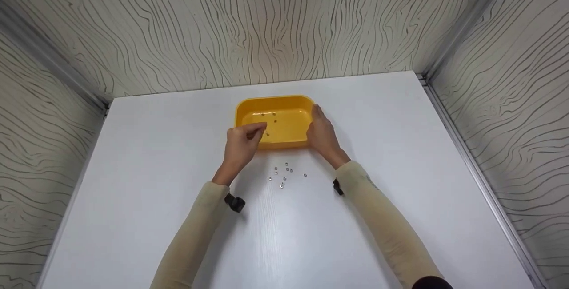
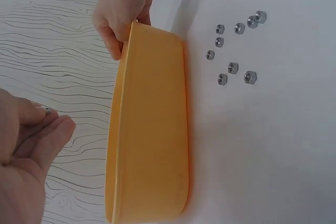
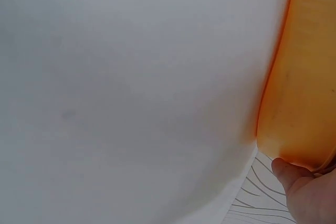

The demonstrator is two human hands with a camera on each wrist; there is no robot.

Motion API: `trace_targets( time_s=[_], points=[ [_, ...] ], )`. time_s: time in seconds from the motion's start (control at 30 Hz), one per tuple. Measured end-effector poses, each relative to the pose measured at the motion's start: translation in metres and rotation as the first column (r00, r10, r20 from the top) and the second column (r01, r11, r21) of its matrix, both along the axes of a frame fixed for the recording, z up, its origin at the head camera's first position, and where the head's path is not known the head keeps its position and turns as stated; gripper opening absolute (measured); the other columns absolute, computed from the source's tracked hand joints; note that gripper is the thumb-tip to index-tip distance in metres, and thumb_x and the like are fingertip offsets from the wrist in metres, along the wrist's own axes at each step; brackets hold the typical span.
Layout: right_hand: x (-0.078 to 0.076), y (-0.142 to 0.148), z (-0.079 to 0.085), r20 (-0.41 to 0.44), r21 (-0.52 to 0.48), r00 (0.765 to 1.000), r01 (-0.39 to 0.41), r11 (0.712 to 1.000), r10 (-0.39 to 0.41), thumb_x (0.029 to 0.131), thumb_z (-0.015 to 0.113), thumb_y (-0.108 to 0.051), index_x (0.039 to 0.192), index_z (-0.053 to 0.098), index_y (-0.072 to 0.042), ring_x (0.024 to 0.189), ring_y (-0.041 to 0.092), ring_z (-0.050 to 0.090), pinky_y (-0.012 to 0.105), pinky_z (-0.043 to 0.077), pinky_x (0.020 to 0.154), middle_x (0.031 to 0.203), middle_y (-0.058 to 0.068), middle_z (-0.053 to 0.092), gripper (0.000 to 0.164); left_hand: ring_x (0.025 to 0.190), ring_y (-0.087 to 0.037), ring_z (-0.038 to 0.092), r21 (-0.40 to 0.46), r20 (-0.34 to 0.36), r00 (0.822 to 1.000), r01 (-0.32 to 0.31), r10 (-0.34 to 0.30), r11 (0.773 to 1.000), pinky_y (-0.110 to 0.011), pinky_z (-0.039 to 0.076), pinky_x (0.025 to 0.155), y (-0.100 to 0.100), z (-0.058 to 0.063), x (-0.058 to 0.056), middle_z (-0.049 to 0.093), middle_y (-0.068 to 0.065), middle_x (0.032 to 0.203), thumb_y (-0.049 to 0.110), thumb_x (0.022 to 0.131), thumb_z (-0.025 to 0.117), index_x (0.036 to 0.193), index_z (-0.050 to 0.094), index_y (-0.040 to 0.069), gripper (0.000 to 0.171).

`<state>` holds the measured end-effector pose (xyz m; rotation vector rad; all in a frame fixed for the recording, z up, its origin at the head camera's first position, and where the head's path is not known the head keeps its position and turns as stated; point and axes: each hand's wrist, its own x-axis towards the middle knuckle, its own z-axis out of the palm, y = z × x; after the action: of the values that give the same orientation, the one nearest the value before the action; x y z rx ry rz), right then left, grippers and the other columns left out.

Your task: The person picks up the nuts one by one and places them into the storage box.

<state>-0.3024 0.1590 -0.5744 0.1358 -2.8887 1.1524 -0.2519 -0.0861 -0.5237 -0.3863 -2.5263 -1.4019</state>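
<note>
A yellow plastic tray [image 1: 291, 126] stands on the white table, with several small nuts [image 1: 275, 121] lying on its floor. Over the tray's near left corner, my left hand [image 1: 240, 147] pinches a small metal nut [image 2: 48, 110] between thumb and fingertips, above the rim. My right hand [image 1: 323, 135] grips the right end of the tray, with the thumb [image 3: 286, 171] along the outer wall. Several loose silver hex nuts [image 2: 250, 77] lie scattered on the table just in front of the tray.
The white table [image 1: 169, 155] runs back to a wood-grain patterned panel [image 1: 266, 26]. Another patterned panel [image 1: 524, 102] with a metal edge strip stands at the right. Each wrist carries a small black camera [image 1: 235, 203].
</note>
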Motion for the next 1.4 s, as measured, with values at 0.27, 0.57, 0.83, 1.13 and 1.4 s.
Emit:
trace_targets(
  time_s=[0.27,0.57,0.83,1.13,1.4],
  points=[
    [0.001,0.000,0.001,-0.005,0.005,1.000,-0.001,1.000,0.001,0.107,0.040,-0.002,0.166,0.012,0.002,0.163,0.031,0.023,0.046,0.025,0.135,0.174,0.022,0.021,0.066,0.097,-0.022,0.080,0.006,0.082,0.996,-0.030,0.030,1.000,-0.036,0.067,0.086,0.000,0.004,-0.016,0.082,-0.013,0.110,0.009,0.099,0.071,0.115,0.081,0.003,0.019],
    [0.001,0.000,0.004,0.013,0.027,1.000,0.006,1.000,-0.006,0.106,0.041,-0.001,0.166,0.013,0.003,0.163,0.032,0.023,0.045,0.026,0.134,0.174,0.023,0.022,0.067,0.101,-0.024,0.079,0.224,0.319,0.947,-0.109,0.033,0.968,-0.027,0.066,0.088,0.002,0.009,-0.037,0.080,-0.016,0.108,0.006,0.099,0.070,0.114,0.079,-0.001,0.019],
    [0.002,-0.001,0.003,0.024,0.001,1.000,0.010,1.000,-0.010,0.109,0.042,-0.003,0.168,0.010,-0.002,0.163,0.030,0.025,0.044,0.026,0.134,0.175,0.019,0.022,0.067,0.105,-0.028,0.079,0.420,0.499,0.866,-0.245,0.002,0.874,-0.026,0.066,0.086,0.001,0.009,-0.056,0.076,-0.026,0.116,0.000,0.099,0.068,0.120,0.073,-0.009,0.023],
    [0.003,0.001,0.004,0.019,-0.009,1.000,0.004,1.000,-0.004,0.107,0.043,-0.003,0.168,0.011,-0.001,0.164,0.030,0.022,0.045,0.024,0.135,0.175,0.020,0.020,0.068,0.100,-0.022,0.080,0.454,0.669,0.743,-0.369,-0.036,0.811,-0.029,0.066,0.088,-0.001,0.019,-0.064,0.076,-0.019,0.115,0.004,0.101,0.068,0.125,0.071,-0.006,0.027],
    [0.002,-0.001,0.003,0.038,-0.024,0.999,0.007,1.000,-0.006,0.109,0.042,-0.005,0.168,0.010,-0.004,0.164,0.028,0.025,0.045,0.025,0.134,0.176,0.016,0.020,0.067,0.097,-0.024,0.081,0.387,0.746,0.666,-0.461,0.022,0.799,-0.028,0.066,0.084,-0.004,0.025,-0.071,0.075,-0.019,0.111,-0.001,0.098,0.069,0.122,0.070,-0.008,0.025]
  ],
)
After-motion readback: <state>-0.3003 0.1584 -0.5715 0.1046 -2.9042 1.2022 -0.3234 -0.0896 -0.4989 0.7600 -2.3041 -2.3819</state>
